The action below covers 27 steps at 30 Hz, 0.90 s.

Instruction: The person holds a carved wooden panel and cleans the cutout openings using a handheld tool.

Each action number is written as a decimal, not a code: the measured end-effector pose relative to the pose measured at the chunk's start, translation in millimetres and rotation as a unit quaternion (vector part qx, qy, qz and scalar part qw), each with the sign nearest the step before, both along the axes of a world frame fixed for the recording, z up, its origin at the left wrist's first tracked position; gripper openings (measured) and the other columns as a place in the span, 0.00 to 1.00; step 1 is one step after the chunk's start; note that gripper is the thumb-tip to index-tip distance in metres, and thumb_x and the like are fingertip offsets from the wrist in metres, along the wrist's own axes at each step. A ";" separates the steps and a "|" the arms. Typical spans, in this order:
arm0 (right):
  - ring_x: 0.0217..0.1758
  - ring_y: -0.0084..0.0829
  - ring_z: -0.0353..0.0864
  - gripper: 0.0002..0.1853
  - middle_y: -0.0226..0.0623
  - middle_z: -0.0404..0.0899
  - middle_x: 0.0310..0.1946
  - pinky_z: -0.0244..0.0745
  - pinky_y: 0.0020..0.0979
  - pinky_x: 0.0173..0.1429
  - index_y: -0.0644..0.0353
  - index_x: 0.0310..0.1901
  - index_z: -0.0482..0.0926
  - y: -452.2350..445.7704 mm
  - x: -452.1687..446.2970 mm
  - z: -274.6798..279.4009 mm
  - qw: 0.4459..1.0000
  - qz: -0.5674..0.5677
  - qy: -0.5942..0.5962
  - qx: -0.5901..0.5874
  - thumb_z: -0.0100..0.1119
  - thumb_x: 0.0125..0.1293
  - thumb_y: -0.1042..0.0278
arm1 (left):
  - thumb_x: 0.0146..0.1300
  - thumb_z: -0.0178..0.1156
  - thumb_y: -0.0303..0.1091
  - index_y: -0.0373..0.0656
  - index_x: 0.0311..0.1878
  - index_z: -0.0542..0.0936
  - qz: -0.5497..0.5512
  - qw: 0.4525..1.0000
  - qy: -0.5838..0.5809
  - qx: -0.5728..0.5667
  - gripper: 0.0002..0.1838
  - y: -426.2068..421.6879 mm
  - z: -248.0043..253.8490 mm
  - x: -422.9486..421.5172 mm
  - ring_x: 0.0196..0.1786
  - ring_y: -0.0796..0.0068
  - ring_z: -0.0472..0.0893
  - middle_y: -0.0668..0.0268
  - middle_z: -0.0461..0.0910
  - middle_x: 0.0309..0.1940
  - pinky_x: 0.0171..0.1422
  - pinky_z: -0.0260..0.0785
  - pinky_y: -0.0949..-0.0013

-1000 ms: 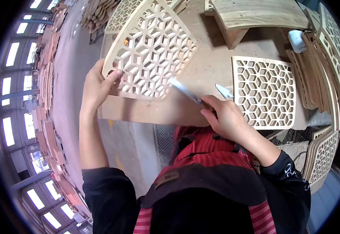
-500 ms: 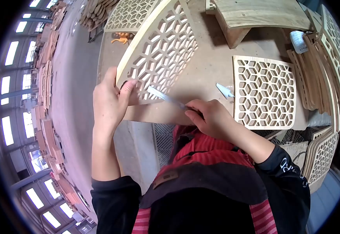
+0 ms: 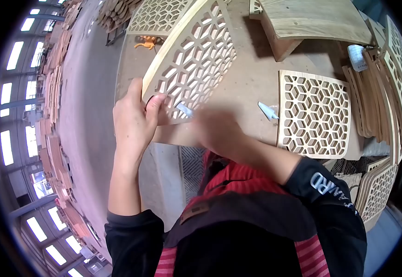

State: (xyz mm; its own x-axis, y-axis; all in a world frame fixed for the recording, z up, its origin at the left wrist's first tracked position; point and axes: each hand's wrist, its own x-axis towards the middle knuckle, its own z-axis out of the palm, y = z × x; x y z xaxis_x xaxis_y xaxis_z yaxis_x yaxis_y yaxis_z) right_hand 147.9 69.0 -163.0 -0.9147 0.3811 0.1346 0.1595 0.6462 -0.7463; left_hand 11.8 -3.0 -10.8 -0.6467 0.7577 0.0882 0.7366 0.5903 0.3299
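Note:
A wooden lattice panel (image 3: 196, 60) with star-and-diamond cut-outs stands tilted on its edge. My left hand (image 3: 136, 108) is closed around its near corner, thumb on the lattice face and fingers behind the edge. My right hand (image 3: 219, 129), smeared by motion, is at the panel's lower edge. From it a narrow pale blue-grey strip (image 3: 185, 110) reaches to the lattice openings; the strip's held end is hidden. To the right lies a small pale blue pointed piece (image 3: 268, 111), near a second lattice panel (image 3: 315, 113) lying flat.
A wooden bench-like piece (image 3: 316, 21) stands at the back. Curved wooden slats (image 3: 369, 101) and more lattice panels (image 3: 378, 194) are stacked at the right. Another lattice panel (image 3: 159, 16) and an orange object (image 3: 148, 42) are at the far left of the table (image 3: 252, 87).
My right hand has moved left toward the panel with the strip, so less of the strip shows. My left hand keeps its hold. The whole view has shifted slightly.

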 end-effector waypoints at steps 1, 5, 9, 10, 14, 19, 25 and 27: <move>0.28 0.48 0.84 0.04 0.45 0.80 0.24 0.77 0.48 0.31 0.63 0.35 0.77 -0.8 16.2 6.2 1.000 -0.008 -0.004 -0.015 0.57 0.63 0.71 | 0.64 0.69 0.37 0.37 0.44 0.77 0.006 1.000 -0.012 0.006 0.14 0.3 -1.2 -2.9 0.25 0.48 0.81 0.52 0.78 0.19 0.34 0.72 0.56; 0.27 0.47 0.84 0.05 0.45 0.80 0.23 0.78 0.46 0.29 0.63 0.37 0.75 -4.0 38.3 6.5 1.000 -0.003 -0.008 0.029 0.57 0.63 0.71 | 0.64 0.69 0.37 0.37 0.44 0.77 -0.001 1.000 0.002 0.009 0.15 -0.8 -1.7 -5.3 0.23 0.51 0.81 0.53 0.78 0.17 0.32 0.72 0.58; 0.25 0.41 0.84 0.08 0.41 0.77 0.21 0.79 0.42 0.28 0.65 0.39 0.73 -6.1 -11.1 -3.8 0.994 -0.014 0.081 0.068 0.57 0.63 0.70 | 0.63 0.70 0.36 0.36 0.44 0.78 0.016 0.999 -0.029 0.024 0.16 1.6 -4.4 -8.0 0.22 0.56 0.82 0.53 0.79 0.18 0.32 0.71 0.60; 0.25 0.41 0.84 0.08 0.41 0.77 0.21 0.79 0.42 0.28 0.65 0.38 0.73 -7.3 -10.7 -2.2 0.995 -0.016 0.079 0.064 0.57 0.64 0.70 | 0.62 0.70 0.37 0.36 0.44 0.78 0.019 0.999 -0.029 0.019 0.16 1.3 -3.1 -7.5 0.22 0.56 0.82 0.53 0.79 0.18 0.32 0.71 0.60; 0.25 0.46 0.84 0.07 0.46 0.78 0.22 0.79 0.44 0.30 0.66 0.38 0.73 -1.7 23.2 23.9 0.998 -0.003 -0.005 0.056 0.55 0.65 0.71 | 0.62 0.70 0.37 0.36 0.44 0.78 0.038 0.998 -0.043 0.031 0.16 1.0 -6.6 -17.3 0.22 0.54 0.81 0.53 0.79 0.18 0.32 0.71 0.61; 0.25 0.49 0.83 0.07 0.47 0.79 0.23 0.80 0.46 0.30 0.65 0.38 0.72 -12.0 22.2 14.5 0.996 -0.012 -0.039 0.080 0.54 0.66 0.70 | 0.64 0.69 0.36 0.36 0.46 0.79 0.044 0.999 -0.023 0.008 0.15 2.0 -4.1 -7.6 0.25 0.53 0.82 0.53 0.81 0.20 0.35 0.73 0.61; 0.24 0.45 0.83 0.06 0.41 0.78 0.23 0.79 0.42 0.28 0.63 0.39 0.72 -1.7 -7.7 2.9 0.998 -0.037 0.018 0.038 0.56 0.65 0.71 | 0.64 0.68 0.35 0.38 0.48 0.80 0.038 0.999 -0.024 0.021 0.14 2.4 -3.9 4.6 0.27 0.50 0.83 0.52 0.81 0.21 0.37 0.74 0.59; 0.25 0.48 0.83 0.06 0.42 0.78 0.23 0.78 0.43 0.28 0.64 0.39 0.72 5.3 30.4 16.6 0.996 0.016 -0.056 0.063 0.56 0.64 0.72 | 0.63 0.69 0.36 0.40 0.48 0.80 0.029 0.999 0.001 0.026 0.14 0.9 -7.7 -1.3 0.26 0.50 0.83 0.53 0.80 0.20 0.36 0.74 0.58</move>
State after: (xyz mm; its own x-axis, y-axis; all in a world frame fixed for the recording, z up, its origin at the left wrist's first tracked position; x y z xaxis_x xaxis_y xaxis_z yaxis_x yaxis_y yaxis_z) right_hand 178.2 74.2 -146.4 -0.9381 0.3378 0.0764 0.2142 0.7393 -0.6384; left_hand 10.4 -2.1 -18.5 -0.6886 0.7140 0.1268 0.7027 0.6137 0.3600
